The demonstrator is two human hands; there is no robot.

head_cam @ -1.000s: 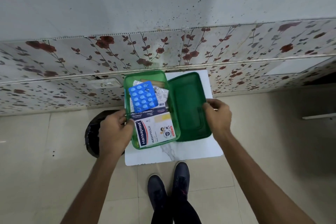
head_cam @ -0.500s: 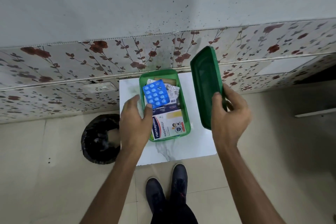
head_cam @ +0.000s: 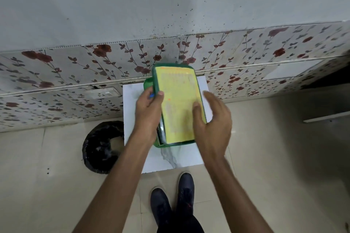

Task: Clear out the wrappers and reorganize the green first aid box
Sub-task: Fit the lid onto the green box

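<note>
Green lid [head_cam: 179, 104], seemingly askew over box [head_cam: 148, 84]

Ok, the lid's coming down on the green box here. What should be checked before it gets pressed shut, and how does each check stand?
1. Lid over the box: ok, though it sits skewed.
2. Lid seated all round: not ok, a gap shows at the near left edge.
3. Left hand clear of the rim: not ok, the thumb lies on the lid's edge.
4. Right hand on the lid: ok.
5. Nothing sticking out: not ok, something blue shows by the left hand.
6. Wrappers all in the black bin: cannot tell.
</note>
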